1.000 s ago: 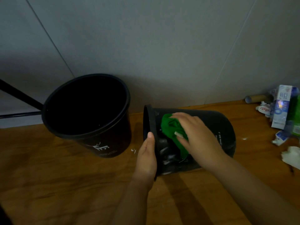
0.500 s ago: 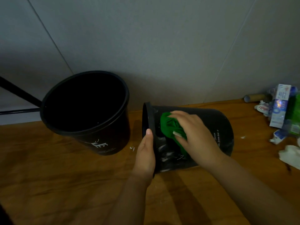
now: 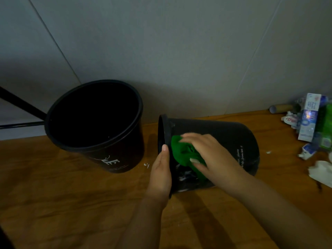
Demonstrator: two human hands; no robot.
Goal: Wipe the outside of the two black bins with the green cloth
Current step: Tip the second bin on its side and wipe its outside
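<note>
The right hand (image 3: pixel 213 157) shifted slightly along the side of the tipped bin (image 3: pixel 231 139), carrying the green cloth (image 3: pixel 183 151) with it close to the rim. The thumb of the left hand (image 3: pixel 160 172) rose a little higher on the rim. The bin rolled marginally.

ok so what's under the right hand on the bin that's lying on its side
A bunched green cloth lies under the right hand, pressed against the side of the tipped bin. The hand covers part of the cloth, so how far it spreads underneath cannot be seen.
</note>
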